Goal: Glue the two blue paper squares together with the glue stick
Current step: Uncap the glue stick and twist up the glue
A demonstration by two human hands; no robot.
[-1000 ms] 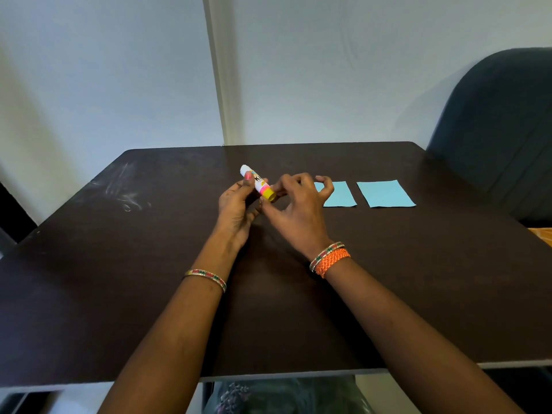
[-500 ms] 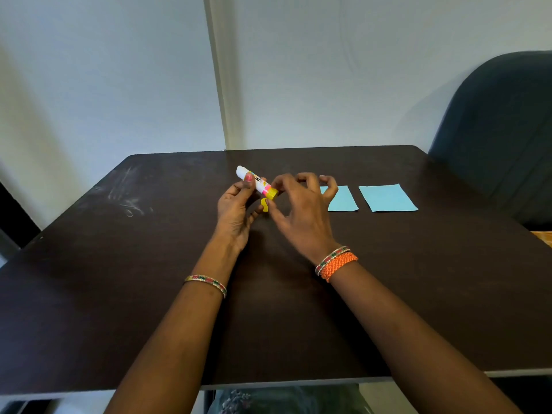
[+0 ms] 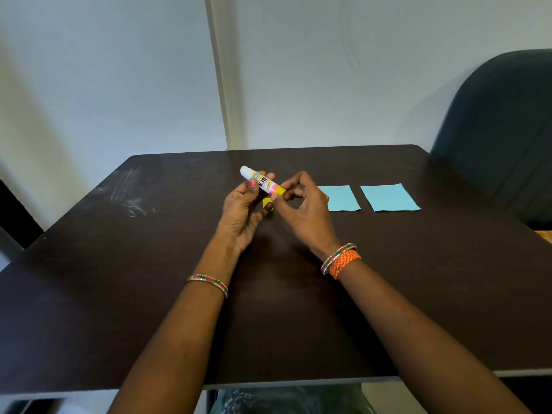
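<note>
Above the middle of the dark table (image 3: pixel 119 294) I hold a glue stick (image 3: pixel 263 182), tilted with its white end up and to the left. My left hand (image 3: pixel 243 215) grips its body. The fingertips of my right hand (image 3: pixel 304 210) pinch its yellow lower end. A small yellow piece (image 3: pixel 266 203), possibly the cap, shows between my hands. Two blue paper squares lie flat side by side to the right: the nearer one (image 3: pixel 342 198) is partly hidden by my right hand, the other (image 3: pixel 389 197) is in full view.
A dark upholstered chair (image 3: pixel 501 138) stands at the table's far right corner. A pale wall rises behind the table. Whitish scuff marks (image 3: pixel 128 198) show on the table's left part.
The glue stick is held a little higher and its label faces me more. My right fingers have shifted on its yellow end. The papers have not moved.
</note>
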